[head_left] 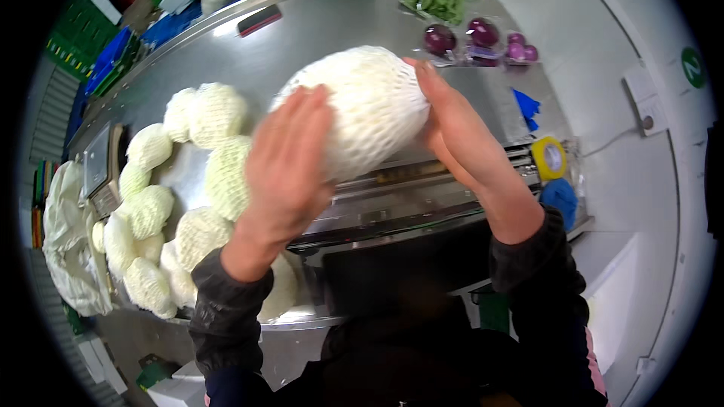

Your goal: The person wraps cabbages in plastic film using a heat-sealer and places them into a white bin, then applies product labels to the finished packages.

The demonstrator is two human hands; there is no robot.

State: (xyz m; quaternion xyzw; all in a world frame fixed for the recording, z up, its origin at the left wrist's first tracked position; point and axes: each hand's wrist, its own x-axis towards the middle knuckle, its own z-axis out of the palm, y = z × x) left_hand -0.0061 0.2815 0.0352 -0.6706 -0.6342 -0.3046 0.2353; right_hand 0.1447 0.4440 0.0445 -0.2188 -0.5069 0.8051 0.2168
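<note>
At the left of the steel table (324,11), a scale (105,169) stands beside a cluster of net-sleeved pieces (148,209); the sleeves probably serve as cushioning. The left hand (290,158), blurred, lies along the near left side of a large white netted bundle (362,109), its fingers extended and close together. The bundle is raised above the table, between both hands, presumably to share its weight. The right hand (460,132) bears against the gathered net at the right end, fingers extended; whether they clamp the net cannot be told. Farther right, bagged purple produce (483,32) sits at the table's far edge, apart from the cluster. Print on the yellow tape roll (549,158) is indistinct; a round green wall sign (691,68) carries one white character.
</note>
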